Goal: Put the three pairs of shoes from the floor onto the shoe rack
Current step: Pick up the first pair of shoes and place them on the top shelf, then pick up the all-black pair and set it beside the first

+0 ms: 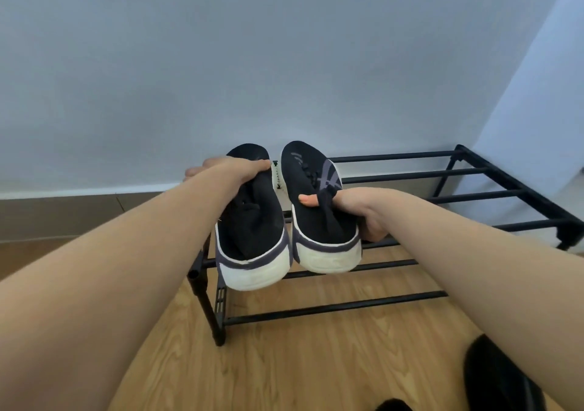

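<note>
A pair of black sneakers with white soles is over the left end of the black bar shoe rack (410, 175), toes toward the wall. My left hand (227, 170) grips the left sneaker (252, 237) across its top. My right hand (354, 208) holds the right sneaker (316, 214) at its side, thumb on the upper. Both heels hang past the rack's front bars. Whether the soles rest on the top bars is hidden. A black shoe (502, 379) lies on the floor at the bottom right.
The rack stands against a pale blue wall with a brown baseboard (79, 218). Its right part shows bare bars on both tiers. Light wooden floor (316, 363) runs in front. Another dark shape (393, 406) peeks in at the bottom edge.
</note>
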